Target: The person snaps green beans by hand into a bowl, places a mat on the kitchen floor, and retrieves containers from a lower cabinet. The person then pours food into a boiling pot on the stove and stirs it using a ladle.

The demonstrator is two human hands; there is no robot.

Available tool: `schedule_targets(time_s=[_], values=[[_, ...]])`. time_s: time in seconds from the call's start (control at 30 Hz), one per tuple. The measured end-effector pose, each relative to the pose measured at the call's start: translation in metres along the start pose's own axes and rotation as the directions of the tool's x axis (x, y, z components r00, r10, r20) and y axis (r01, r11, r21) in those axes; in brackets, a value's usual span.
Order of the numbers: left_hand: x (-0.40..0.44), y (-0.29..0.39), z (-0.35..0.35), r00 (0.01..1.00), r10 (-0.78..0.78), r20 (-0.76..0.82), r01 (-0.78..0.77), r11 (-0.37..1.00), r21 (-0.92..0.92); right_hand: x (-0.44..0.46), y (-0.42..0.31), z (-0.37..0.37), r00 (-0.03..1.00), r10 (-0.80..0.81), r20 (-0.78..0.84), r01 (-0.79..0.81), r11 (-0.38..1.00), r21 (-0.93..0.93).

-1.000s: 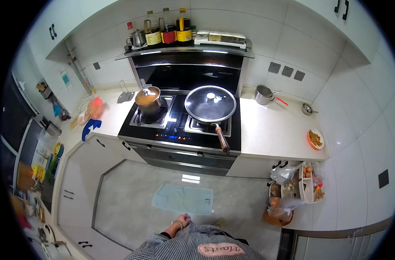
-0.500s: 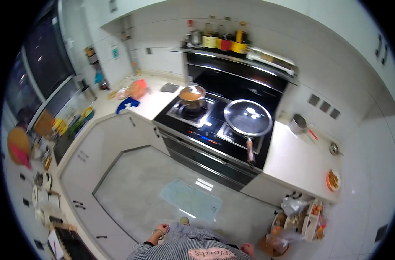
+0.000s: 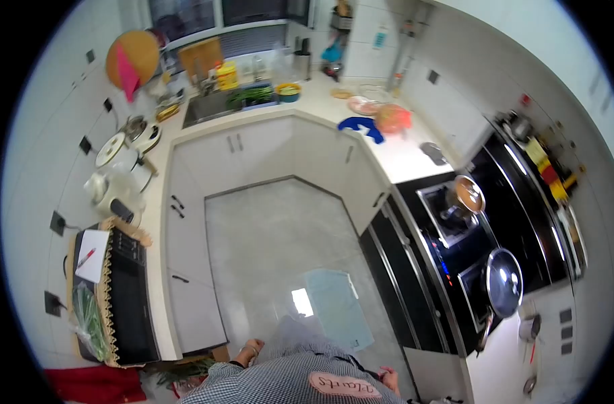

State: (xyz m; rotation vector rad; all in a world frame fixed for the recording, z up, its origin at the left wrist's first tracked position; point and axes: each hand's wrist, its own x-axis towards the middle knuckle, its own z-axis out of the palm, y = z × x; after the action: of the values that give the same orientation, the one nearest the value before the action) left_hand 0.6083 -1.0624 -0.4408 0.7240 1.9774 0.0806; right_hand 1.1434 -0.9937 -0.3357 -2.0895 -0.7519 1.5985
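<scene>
My left hand hangs low beside the checked apron, its fingers curled; whether anything is in it cannot be made out. On the other side of the apron, my right hand shows only in part, blurred. Neither hand touches the counter or the stove. Below them a pale blue mat lies on the floor. To the right, the stove bears a lidded pot and a lidded frying pan.
Greens lie at the sink. A blue cloth and a red bag are on the back counter. At left stand a kettle, a white cooker and an oven. Cabinets border the floor.
The view has swung left, from the stove to the sink and left counter. My left hand has moved away from the apron's middle, and my right hand has come into view.
</scene>
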Motion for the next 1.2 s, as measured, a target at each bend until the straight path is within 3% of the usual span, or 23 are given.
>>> schedule_targets(time_s=[0.03,0.1,0.13,0.2,0.27,0.33,0.5,0.57,0.63,0.7,0.77,0.83,0.9,0.97,1.1,1.17,1.2], values=[[0.002,0.004,-0.005,1.0,-0.024,-0.004,0.024,0.999,-0.03,0.005,-0.023,0.011,0.999,0.003,0.044,0.0,0.999,-0.053],[0.009,0.014,-0.027,0.984,0.129,-0.12,-0.137,0.988,-0.065,0.042,-0.04,0.03,0.989,0.028,0.143,-0.027,1.0,-0.006],[0.013,0.021,-0.041,0.986,0.102,-0.133,-0.114,0.989,-0.09,0.056,-0.053,0.041,0.982,-0.031,0.187,0.047,0.996,-0.08],[0.023,0.034,-0.069,0.988,0.087,-0.131,-0.127,0.934,-0.333,0.101,-0.077,0.057,0.935,-0.12,0.334,0.204,0.953,-0.226],[0.055,0.041,-0.096,0.984,0.055,-0.169,-0.135,0.851,-0.507,0.112,-0.147,0.088,0.937,-0.043,0.345,0.165,0.929,-0.332],[0.054,0.075,-0.152,0.904,0.076,-0.421,-0.294,0.825,-0.482,0.142,-0.197,0.119,0.929,0.064,0.364,0.113,0.888,-0.446],[0.124,0.119,-0.285,0.813,-0.2,-0.547,-0.303,0.657,-0.691,0.244,-0.329,0.226,0.862,0.099,0.496,0.215,0.817,-0.535],[0.171,0.112,-0.325,0.703,-0.226,-0.674,-0.491,0.531,-0.69,0.283,-0.386,0.291,0.786,0.157,0.598,0.311,0.736,-0.601],[0.221,0.109,-0.359,0.636,-0.327,-0.699,-0.546,0.45,-0.707,0.321,-0.427,0.354,0.738,0.201,0.645,0.389,0.653,-0.649],[0.275,0.089,-0.385,0.57,-0.409,-0.712,-0.596,0.392,-0.701,0.349,-0.459,0.417,0.629,0.192,0.753,0.605,0.487,-0.63],[0.333,0.064,-0.405,0.434,-0.365,-0.824,-0.576,0.59,-0.565,0.369,-0.472,0.463,0.555,0.187,0.81,0.698,0.425,-0.577],[0.361,0.07,-0.445,0.47,-0.48,-0.741,-0.547,0.501,-0.671,0.384,-0.47,0.502,0.52,0.242,0.819,0.782,0.251,-0.571],[0.389,0.07,-0.476,0.468,-0.56,-0.683,-0.531,0.44,-0.724,0.38,-0.46,0.53,0.458,0.228,0.859,0.836,0.216,-0.504],[0.418,0.057,-0.495,0.468,-0.627,-0.624,-0.512,0.384,-0.769,0.393,-0.426,0.541,0.428,0.276,0.86,0.888,0.049,-0.458],[0.464,0.041,-0.508,0.407,-0.692,-0.596,-0.57,0.318,-0.758,0.381,-0.398,0.562,0.465,0.43,0.774,0.828,0.098,-0.552],[0.473,0.043,-0.512,0.393,-0.707,-0.587,-0.566,0.317,-0.761,0.394,-0.379,0.558,0.332,0.11,0.937,0.924,0.163,-0.346],[0.475,0.044,-0.513,0.376,-0.714,-0.591,-0.545,0.345,-0.764,0.393,-0.382,0.561,0.34,0.12,0.933,0.921,0.157,-0.356]])
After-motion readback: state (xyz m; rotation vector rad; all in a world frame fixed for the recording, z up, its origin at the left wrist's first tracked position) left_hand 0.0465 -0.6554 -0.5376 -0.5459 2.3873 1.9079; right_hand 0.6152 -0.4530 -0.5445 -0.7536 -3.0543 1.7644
